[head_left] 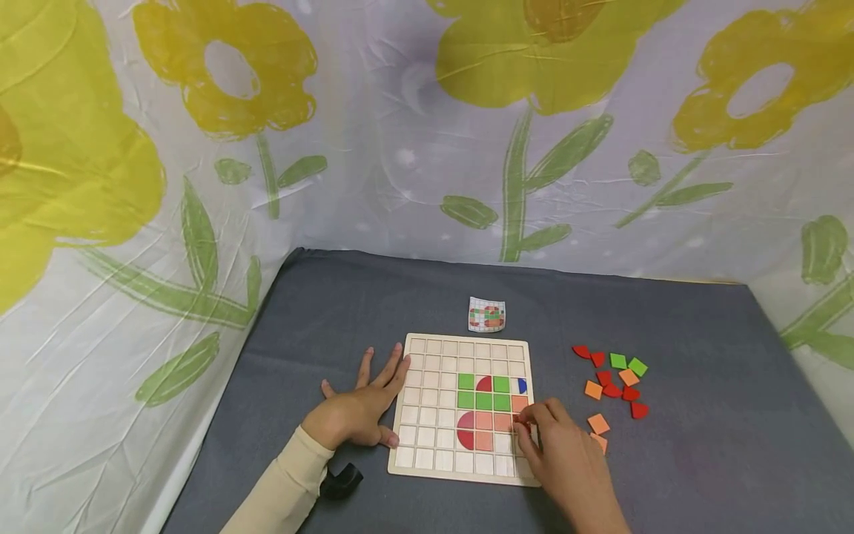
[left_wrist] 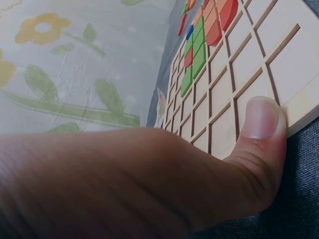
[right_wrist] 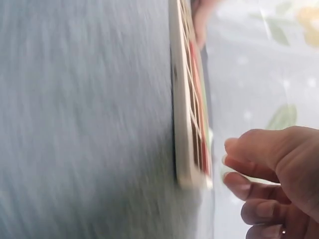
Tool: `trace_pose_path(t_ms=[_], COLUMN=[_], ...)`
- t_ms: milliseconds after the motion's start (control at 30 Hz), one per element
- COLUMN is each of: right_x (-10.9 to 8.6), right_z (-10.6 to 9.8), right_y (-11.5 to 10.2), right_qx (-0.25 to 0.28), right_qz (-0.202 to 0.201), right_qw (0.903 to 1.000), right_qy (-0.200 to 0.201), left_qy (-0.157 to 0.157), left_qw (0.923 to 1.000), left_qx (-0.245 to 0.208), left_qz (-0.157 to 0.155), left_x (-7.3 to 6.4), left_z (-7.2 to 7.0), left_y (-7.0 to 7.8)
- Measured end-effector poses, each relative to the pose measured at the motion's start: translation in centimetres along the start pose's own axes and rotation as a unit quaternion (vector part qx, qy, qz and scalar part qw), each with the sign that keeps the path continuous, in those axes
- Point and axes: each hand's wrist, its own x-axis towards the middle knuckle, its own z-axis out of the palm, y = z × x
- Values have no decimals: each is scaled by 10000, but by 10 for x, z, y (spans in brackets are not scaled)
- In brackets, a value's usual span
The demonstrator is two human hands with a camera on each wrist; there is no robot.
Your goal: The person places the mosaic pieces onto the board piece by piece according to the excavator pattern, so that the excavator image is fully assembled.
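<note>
Wooden grid board (head_left: 428,417) lies between the two hands, its left edge touched by the spread, straight-fingered left hand (head_left: 356,415). Filling cells looks like the step in hand — the right hand (head_left: 567,452), fingers bent, appears to pinch a red piece (head_left: 517,419) over the board's right side. Next probably calls for seating it flat — then letting go.
</note>
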Motion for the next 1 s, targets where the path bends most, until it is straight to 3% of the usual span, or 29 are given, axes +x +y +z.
trace_pose_path(t_ms=[400,567,733,1000], right_x=[-5,-9,-13,-8], right_z=[-25,-32,-35,-33], right_y=[59,77,85,80], right_qx=[-138,-109,-113,-66], right_qz=[1108,1373,1387,1620], right_qw=[9937,9905,9902,9851], right_qy=[19,-43,-82,-575], left_qy=[-57,-60,-77,-44], left_qw=[10000,10000,9999,10000], left_qx=[-22,-11,17,19], left_qz=[-39,-57,-80,-79], left_x=[-1,-1,-1,-2], left_z=[-1,-1,-1,-2], left_y=[1,0,0,2])
